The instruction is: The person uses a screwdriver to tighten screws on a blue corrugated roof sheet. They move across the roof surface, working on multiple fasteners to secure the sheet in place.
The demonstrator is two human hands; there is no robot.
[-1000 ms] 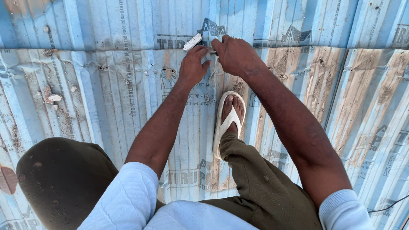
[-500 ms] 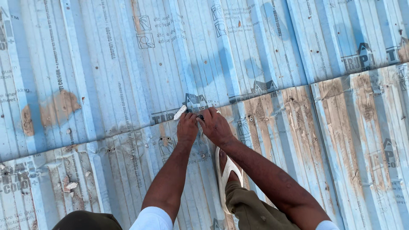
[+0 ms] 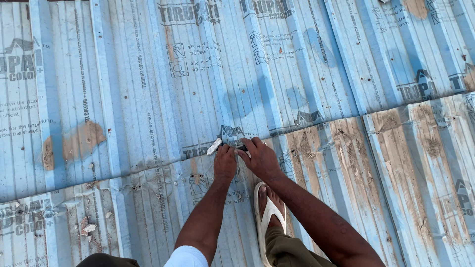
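**Two hands at the seam of a corrugated roof**

I look down from the head camera and count two hands, one tool, one sandal and two tiers of sheets. My left hand [image 3: 225, 162] rests at the overlap where the upper blue sheets [image 3: 148, 84] lie over the lower, weathered sheets [image 3: 420, 168]. Its fingers [image 3: 221, 151] are curled together around the whitish tool [image 3: 214, 146], of which one short, flat end sticks out up and to the left; I cannot tell what kind of tool it is. My right hand [image 3: 261, 159] lies just beside the left, touching it at the seam. Its fingers [image 3: 247, 147] are pressed together over a small dark piece, mostly hidden, so I cannot tell whether they pinch it or only press on it. One foot in a white sandal [image 3: 269, 217] stands on the lower sheets, directly below the right hand, between my two forearms. Two rusty-brown patches [image 3: 74, 141] mark the upper sheets to the left, well apart from the hands. Brown streaks run down the lower sheets to the right.
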